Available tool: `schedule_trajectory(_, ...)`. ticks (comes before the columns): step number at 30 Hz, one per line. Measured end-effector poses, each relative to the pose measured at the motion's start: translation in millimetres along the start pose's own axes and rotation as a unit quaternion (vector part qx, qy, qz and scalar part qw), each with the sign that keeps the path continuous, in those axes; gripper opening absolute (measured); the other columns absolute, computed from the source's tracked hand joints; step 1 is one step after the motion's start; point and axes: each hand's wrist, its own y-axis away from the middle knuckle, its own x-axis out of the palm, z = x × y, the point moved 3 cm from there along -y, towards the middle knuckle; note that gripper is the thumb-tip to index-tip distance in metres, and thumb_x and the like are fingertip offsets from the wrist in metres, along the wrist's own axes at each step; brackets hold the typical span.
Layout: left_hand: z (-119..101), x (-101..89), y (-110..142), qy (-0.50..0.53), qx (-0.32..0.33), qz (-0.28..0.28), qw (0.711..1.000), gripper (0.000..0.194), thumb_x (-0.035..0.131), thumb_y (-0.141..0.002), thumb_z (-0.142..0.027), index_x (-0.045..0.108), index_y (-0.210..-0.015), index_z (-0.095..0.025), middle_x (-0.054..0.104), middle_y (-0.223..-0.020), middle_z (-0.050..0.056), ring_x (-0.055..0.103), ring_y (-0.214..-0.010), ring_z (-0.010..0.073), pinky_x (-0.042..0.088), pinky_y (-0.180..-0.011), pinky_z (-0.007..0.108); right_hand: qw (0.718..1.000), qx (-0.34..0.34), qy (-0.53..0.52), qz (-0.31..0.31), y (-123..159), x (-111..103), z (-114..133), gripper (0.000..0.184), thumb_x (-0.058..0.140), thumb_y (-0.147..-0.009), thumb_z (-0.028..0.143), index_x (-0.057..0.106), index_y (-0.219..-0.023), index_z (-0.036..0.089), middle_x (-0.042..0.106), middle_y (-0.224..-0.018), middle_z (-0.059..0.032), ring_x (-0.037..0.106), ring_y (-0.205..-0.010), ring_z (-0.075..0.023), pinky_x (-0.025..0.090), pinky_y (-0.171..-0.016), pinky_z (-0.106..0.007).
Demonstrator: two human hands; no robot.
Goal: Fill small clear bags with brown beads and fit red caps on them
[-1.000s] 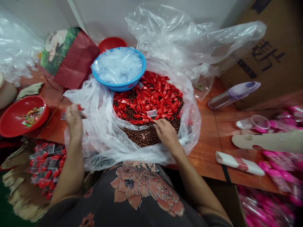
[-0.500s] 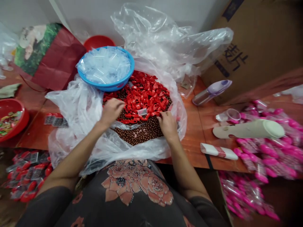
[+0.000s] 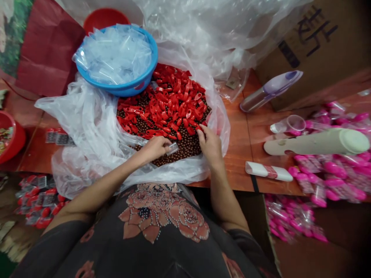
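Left hand [image 3: 155,150] is closed on a small clear bag [image 3: 172,149]; right hand [image 3: 210,145], grip unclear, has fingertips touching red plastic pieces [image 3: 171,100] above brown beads [image 3: 185,146].

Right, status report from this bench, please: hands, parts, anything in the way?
Left hand pinching small clear bag. Right hand at red plastic pieces over brown beads. Blue basin at pile's far edge, away from hands.

Surface: reddish-brown wood [image 3: 236,154], with a black strip [image 3: 255,183] down its front edge
Wall: pale, a sliver showing at top left [image 3: 68,4]
Floor: green, in the bottom left corner [image 3: 3,269]
Box: large cardboard [image 3: 315,46], dark characters printed, beyond the surface at right
Bag: red paper [image 3: 48,50], at left
Light: soft, even
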Motion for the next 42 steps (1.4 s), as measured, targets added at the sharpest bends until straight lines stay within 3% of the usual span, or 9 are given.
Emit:
schedule_trajectory(3,-1.0,25.3,-1.5,0.028,-0.011,-0.011,0.999,0.015,0.061,-0.076,-0.022,0.076,-0.078,-0.02,0.07,-0.072,0.007,0.059,-0.066,0.0207,0.039,-0.064,0.031,1.0,0.015,-0.021,-0.016,10.4,-5.3,3.3,0.033,0.046,-0.096,0.036,0.063,-0.119,0.02,0.069,-0.121,-0.0116,0.064,-0.112,-0.0258,0.05,-0.099,-0.048)
schedule_trajectory(6,-5.3,40.1,-19.1,0.052,-0.006,-0.034,0.998,0.015,0.061,-0.077,-0.024,0.074,-0.072,-0.019,0.066,-0.065,0.006,0.056,-0.061,0.0198,0.039,-0.064,0.032,0.998,0.021,-0.042,-0.036,22.1,-11.6,3.8,0.033,0.045,-0.097,0.038,0.061,-0.121,0.022,0.069,-0.119,-0.0097,0.064,-0.11,-0.0246,0.051,-0.097,-0.048)
schedule_trajectory(14,-17.9,54.3,-53.4,0.154,-0.027,-0.047,0.987,0.017,0.066,-0.077,-0.026,0.075,-0.087,-0.015,0.071,-0.078,0.005,0.062,-0.072,0.02,0.045,-0.071,0.03,0.988,0.026,-0.116,-0.1,45.0,-19.0,-9.0,0.035,0.042,-0.098,0.037,0.051,-0.129,0.024,0.064,-0.12,-0.0107,0.063,-0.111,-0.0218,0.053,-0.095,-0.044)
schedule_trajectory(20,-19.7,65.6,-60.9,0.213,-0.025,-0.075,0.974,0.017,0.065,-0.078,-0.029,0.071,-0.078,-0.013,0.067,-0.071,0.003,0.06,-0.069,0.0175,0.045,-0.066,0.027,0.984,0.041,-0.125,-0.118,49.6,-16.2,-18.2,0.04,0.039,-0.098,0.037,0.048,-0.135,0.023,0.063,-0.119,-0.0118,0.065,-0.1,-0.0208,0.057,-0.081,-0.04)
schedule_trajectory(26,-18.6,76.6,-67.1,0.36,-0.072,-0.061,0.928,0.018,0.066,-0.078,-0.025,0.069,-0.09,-0.012,0.065,-0.074,0.002,0.059,-0.065,0.0141,0.049,-0.058,0.024,0.968,0.094,-0.196,-0.125,51.1,-16.9,-18.7,0.044,0.042,-0.097,0.041,0.048,-0.137,0.024,0.06,-0.125,-0.0122,0.067,-0.09,-0.0191,0.058,-0.08,-0.04)
schedule_trajectory(32,-16.9,75.1,-65.3,0.452,-0.072,-0.043,0.888,0.022,0.069,-0.074,-0.016,0.069,-0.095,-0.01,0.067,-0.078,0.003,0.059,-0.066,0.0125,0.049,-0.058,0.023,0.967,0.099,-0.197,-0.125,52.1,-19.7,-19.4,0.042,0.046,-0.095,0.042,0.056,-0.13,0.021,0.062,-0.122,-0.0123,0.064,-0.104,-0.0222,0.056,-0.085,-0.041)
schedule_trajectory(36,-15.3,68.0,-54.4,0.483,-0.047,-0.026,0.874,0.031,0.07,-0.073,-0.02,0.07,-0.102,-0.011,0.071,-0.097,0.007,0.064,-0.079,0.0157,0.052,-0.068,0.028,0.966,0.077,-0.224,-0.101,48.2,-22.1,-9.4,0.036,0.051,-0.094,0.04,0.062,-0.126,0.026,0.062,-0.124,-0.0081,0.061,-0.111,-0.0214,0.052,-0.095,-0.043)
schedule_trajectory(42,-17.5,47.1,-23.1,0.423,0.028,-0.029,0.905,0.032,0.07,-0.077,-0.027,0.071,-0.106,-0.015,0.072,-0.107,0.008,0.066,-0.096,0.0197,0.051,-0.091,0.037,0.956,0.058,-0.285,-0.032,37.8,-17.1,16.8,0.03,0.06,-0.091,0.036,0.065,-0.119,0.028,0.068,-0.11,-0.0045,0.065,-0.099,-0.0182,0.053,-0.092,-0.039)
